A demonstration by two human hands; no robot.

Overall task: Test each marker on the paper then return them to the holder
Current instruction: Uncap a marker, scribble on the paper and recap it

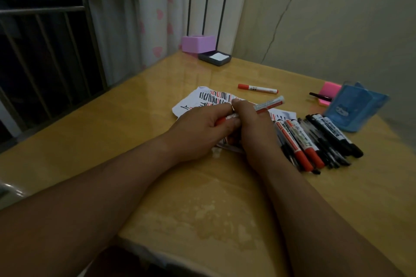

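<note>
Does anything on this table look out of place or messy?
Yes. One red marker lies alone beyond the paper, away from the marker pile beside the blue holder. The paper looks crumpled, and the tabletop shows a blotchy patch.

My way to the holder [358, 108] is barred by the marker pile [315, 139] just before it; bare desk [292, 78] opens left of it.

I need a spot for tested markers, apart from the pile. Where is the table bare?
Bare: left of the paper to the table edge; the far strip between the lone marker and the tray; the near right corner, this side of the pile. Crowded: from paper to holder.
</note>
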